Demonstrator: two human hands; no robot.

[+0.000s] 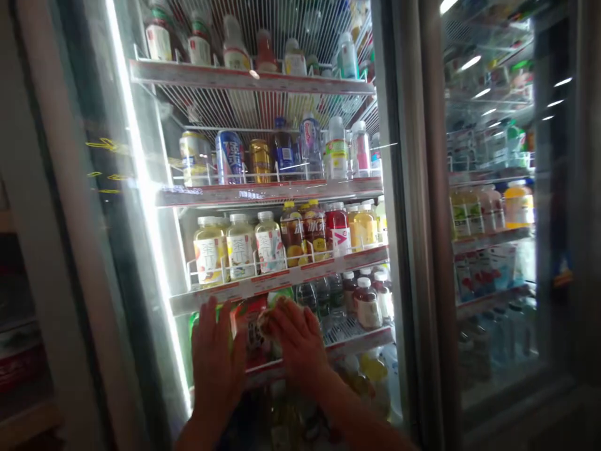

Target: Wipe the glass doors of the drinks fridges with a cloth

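Both arms reach up from the bottom of the frame into an open drinks cooler. The left hand is spread flat, fingers apart and pointing upward, pressed against green-labelled bottles at lower centre. The right hand curls over the red-and-white labelled bottle just beside it; whether its fingers fully clamp the bottle I cannot tell. That bottle stands on the fourth shelf down, between the two hands, its label glossy with dark print, blurred. The shelves are white wire racks with red-edged price strips. Clear plastic bottles and shiny cans line the upper racks behind the glass door frame.
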